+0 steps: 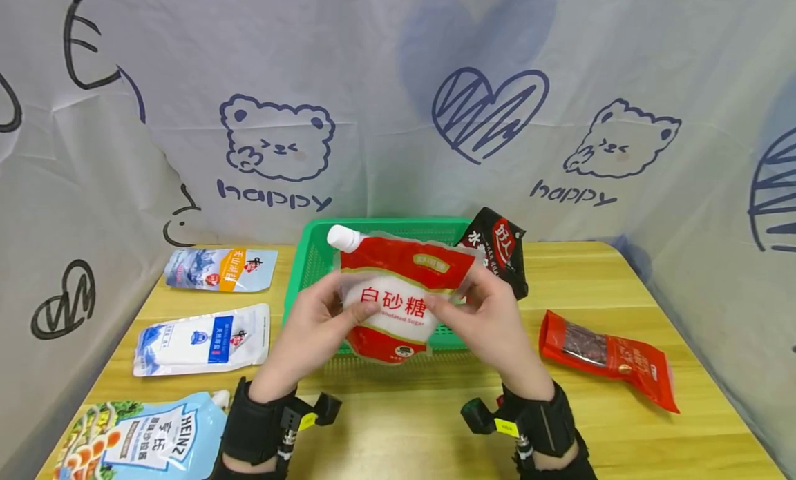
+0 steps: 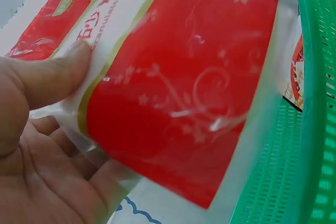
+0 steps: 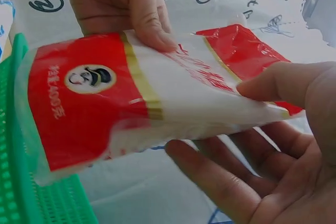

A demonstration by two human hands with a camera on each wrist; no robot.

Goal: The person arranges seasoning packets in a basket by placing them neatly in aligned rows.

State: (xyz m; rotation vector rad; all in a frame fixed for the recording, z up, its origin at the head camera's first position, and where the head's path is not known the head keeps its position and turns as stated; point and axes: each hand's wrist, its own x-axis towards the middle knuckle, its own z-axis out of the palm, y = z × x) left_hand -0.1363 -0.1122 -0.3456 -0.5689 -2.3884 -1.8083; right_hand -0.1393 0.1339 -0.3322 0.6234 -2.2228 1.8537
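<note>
Both hands hold a red and white bag of granulated sugar (image 1: 398, 297) with a white screw cap, tilted above a green plastic basket (image 1: 298, 273). My left hand (image 1: 317, 328) grips its left side, thumb on the front and fingers behind; the left wrist view shows this hand (image 2: 50, 145) up close. On the other side my right hand (image 1: 491, 321) pinches the bag the same way, as the right wrist view shows with its thumb (image 3: 278, 85) on the printed face. Much of the basket's inside is hidden behind the bag.
On the left lie a blue-orange pouch (image 1: 220, 269), a white-blue pouch (image 1: 202, 340) and a Heinz pouch (image 1: 149, 438). A black packet (image 1: 497, 248) leans at the basket's back right. A red packet (image 1: 609, 359) lies on the wooden table (image 1: 398, 425) at right.
</note>
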